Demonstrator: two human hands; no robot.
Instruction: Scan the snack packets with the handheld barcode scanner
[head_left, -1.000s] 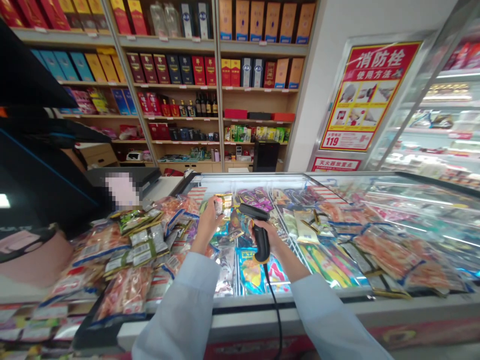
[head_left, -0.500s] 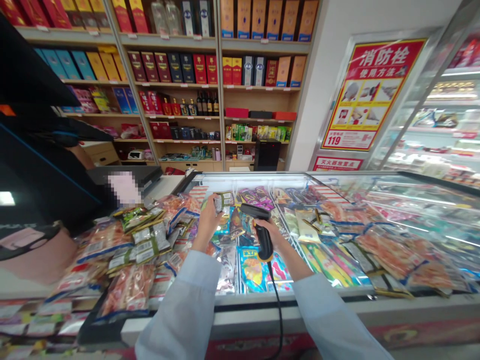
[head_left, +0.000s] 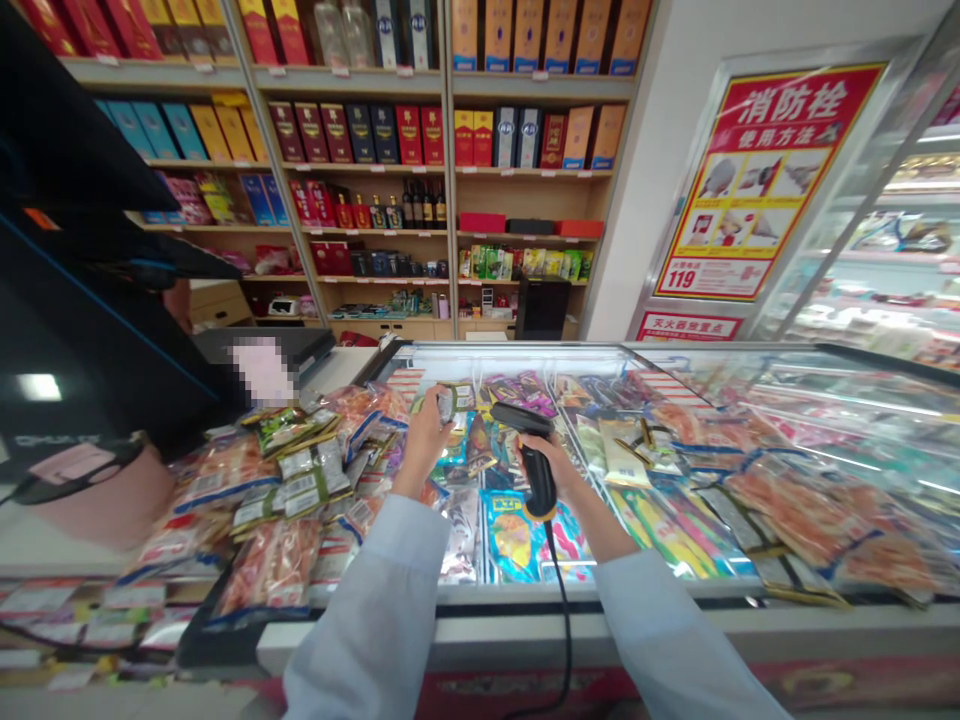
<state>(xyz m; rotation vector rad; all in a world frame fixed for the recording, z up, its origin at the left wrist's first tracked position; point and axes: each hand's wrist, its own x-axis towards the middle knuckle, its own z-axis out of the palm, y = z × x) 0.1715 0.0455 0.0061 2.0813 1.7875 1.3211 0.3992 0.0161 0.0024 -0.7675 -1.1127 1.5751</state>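
Observation:
My left hand (head_left: 427,438) is closed on a small silver and green snack packet (head_left: 459,397), its barcode side toward me. In my right hand (head_left: 551,462) is a black handheld barcode scanner (head_left: 540,480), gripped by its handle, with its head pointing left at the packet. Its cable hangs down over the freezer's front edge. Both hands are above the glass top of a chest freezer (head_left: 480,628). Beneath them, colourful packs such as a blue bag (head_left: 514,535) show through the glass.
Meat-coloured snack bags (head_left: 274,565) and silver packets (head_left: 311,475) are heaped at left on the freezer. More bags (head_left: 817,505) lie at right. A pink bin (head_left: 101,495) and dark monitor (head_left: 97,300) stand at far left. Shelves of boxes (head_left: 360,135) line the back wall.
The whole view has shifted slightly, so things appear a little farther right. Both hands keep their holds on the packet and the scanner, in nearly the same pose.

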